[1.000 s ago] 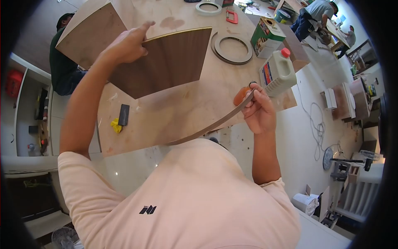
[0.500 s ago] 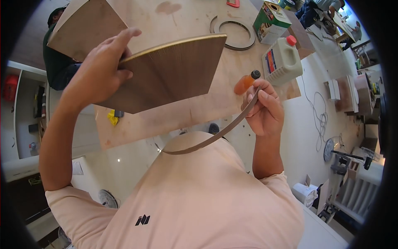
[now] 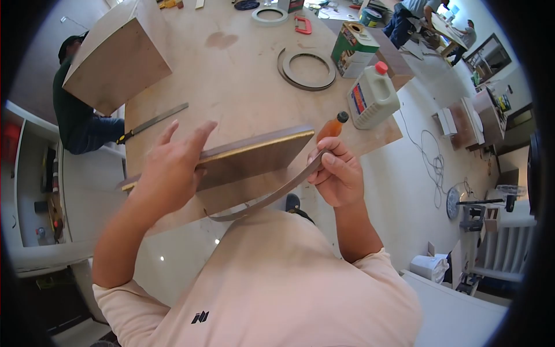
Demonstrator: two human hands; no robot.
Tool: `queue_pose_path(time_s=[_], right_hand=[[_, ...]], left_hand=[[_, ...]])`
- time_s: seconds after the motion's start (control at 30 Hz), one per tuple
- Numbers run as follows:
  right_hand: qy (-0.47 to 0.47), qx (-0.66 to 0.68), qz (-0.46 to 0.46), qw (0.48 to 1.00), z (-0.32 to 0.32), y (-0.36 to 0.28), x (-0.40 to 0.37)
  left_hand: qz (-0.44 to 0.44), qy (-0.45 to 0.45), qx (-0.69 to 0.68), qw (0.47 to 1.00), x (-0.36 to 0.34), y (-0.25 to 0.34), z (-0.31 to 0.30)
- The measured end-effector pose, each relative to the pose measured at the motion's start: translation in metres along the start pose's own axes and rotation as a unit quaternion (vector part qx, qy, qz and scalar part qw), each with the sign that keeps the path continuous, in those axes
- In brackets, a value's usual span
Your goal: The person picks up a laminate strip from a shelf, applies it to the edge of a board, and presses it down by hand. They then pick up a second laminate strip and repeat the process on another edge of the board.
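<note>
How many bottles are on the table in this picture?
2. A white jug with a red cap stands near the right edge of the table; a small orange bottle is just left of it. Others may hide in the far clutter.

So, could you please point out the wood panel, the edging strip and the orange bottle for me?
wood panel (image 3: 254, 161): head view, on its dark face below the pale edge.
edging strip (image 3: 272, 196): head view, midway along the curved band.
orange bottle (image 3: 328, 129): head view, on its body below the black cap.
</note>
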State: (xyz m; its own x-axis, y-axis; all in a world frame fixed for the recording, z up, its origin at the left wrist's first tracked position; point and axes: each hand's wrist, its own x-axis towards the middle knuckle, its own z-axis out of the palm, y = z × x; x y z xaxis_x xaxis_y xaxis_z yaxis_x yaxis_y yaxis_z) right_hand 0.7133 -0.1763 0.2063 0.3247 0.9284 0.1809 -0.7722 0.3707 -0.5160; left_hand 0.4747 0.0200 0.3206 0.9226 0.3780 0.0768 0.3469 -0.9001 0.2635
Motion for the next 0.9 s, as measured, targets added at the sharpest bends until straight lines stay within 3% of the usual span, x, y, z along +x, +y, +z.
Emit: queue_pose_path(time_s=[0.13,0.23,0.33,0.47,0.67,0.73,0.9], right_hand=[[-0.013,-0.022,-0.03,0.999,-0.001,0.009,0.002],[-0.009,-0.046,-0.041,0.998,0.002,0.01,0.001],[-0.027,-0.058,-0.042,0.997,-0.003,0.013,0.001],[-0.033,-0.056,-0.041,0.997,0.0,0.014,0.002],[-0.039,-0.071,-0.034,0.996,-0.005,0.013,0.003],[-0.032,-0.088,-0.036,0.995,-0.007,0.013,0.004],[-0.014,-0.233,-0.094,0.968,-0.019,0.014,0.001]], left_hand=[[0.018,0.057,0.036,0.998,-0.01,0.014,0.003],[0.062,0.102,0.013,0.993,-0.014,0.027,0.004],[0.123,0.18,-0.096,0.971,-0.017,0.029,0.02],[0.166,0.219,-0.104,0.956,-0.018,0.059,0.033],[0.159,0.205,-0.155,0.953,-0.006,0.065,0.057],[0.121,0.192,-0.197,0.954,-0.007,0.066,0.055],[0.08,0.153,-0.22,0.96,-0.002,0.07,0.037]])
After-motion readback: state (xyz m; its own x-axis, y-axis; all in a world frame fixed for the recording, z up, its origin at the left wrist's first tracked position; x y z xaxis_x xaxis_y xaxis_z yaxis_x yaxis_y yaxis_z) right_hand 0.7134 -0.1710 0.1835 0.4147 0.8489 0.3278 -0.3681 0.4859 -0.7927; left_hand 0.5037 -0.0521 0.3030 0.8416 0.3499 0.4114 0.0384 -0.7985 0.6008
